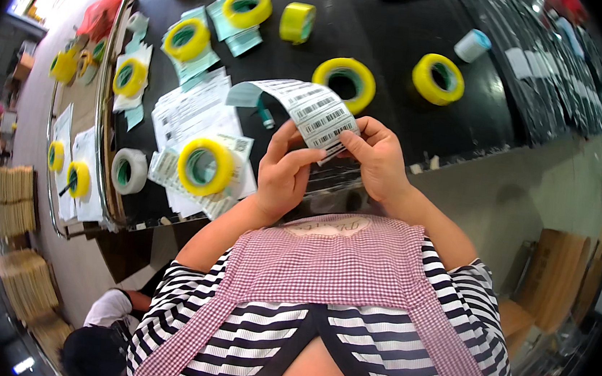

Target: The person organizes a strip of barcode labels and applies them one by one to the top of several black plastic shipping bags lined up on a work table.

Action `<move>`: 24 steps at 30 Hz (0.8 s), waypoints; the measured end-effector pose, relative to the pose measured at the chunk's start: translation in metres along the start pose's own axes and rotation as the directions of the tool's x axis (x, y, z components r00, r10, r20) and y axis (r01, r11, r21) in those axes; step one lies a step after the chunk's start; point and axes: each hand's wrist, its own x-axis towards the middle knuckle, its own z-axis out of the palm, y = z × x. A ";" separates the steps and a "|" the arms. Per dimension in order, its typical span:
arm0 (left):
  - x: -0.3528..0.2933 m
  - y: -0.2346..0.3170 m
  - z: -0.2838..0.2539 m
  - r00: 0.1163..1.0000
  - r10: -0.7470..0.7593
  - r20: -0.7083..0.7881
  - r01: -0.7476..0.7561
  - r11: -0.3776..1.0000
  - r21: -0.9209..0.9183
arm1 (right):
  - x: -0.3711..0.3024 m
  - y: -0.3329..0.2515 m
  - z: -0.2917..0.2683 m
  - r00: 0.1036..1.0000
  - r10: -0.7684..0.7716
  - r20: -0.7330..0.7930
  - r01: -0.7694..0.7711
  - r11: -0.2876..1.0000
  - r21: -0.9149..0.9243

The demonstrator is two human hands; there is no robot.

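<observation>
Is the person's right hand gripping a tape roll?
No, the right hand pinches the edge of a curled barcode label strip, which the left hand also holds.

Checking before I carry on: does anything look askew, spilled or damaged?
Nothing looks spilled or plainly damaged. The held label sheet arches, and left of it the barcoded sheets under a yellow tape roll lie askew, at mixed angles.

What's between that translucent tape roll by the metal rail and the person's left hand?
In the head view: a yellow tape roll on printed sheets, just left of the left hand.
</observation>
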 end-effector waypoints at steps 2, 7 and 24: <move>0.006 0.026 0.019 0.998 -0.001 0.062 0.001 1.000 -0.001 | -0.019 -0.026 -0.034 0.993 -0.118 0.002 0.117 0.987 -0.108; 0.047 0.102 0.081 0.986 0.125 0.105 -0.132 0.989 0.062 | -0.088 -0.099 -0.138 0.949 -0.271 0.158 0.314 0.791 -0.525; 0.159 0.245 0.497 0.662 -0.015 0.750 0.365 0.880 -0.305 | -0.259 -0.243 -0.451 0.656 -0.754 0.031 0.291 0.214 -0.933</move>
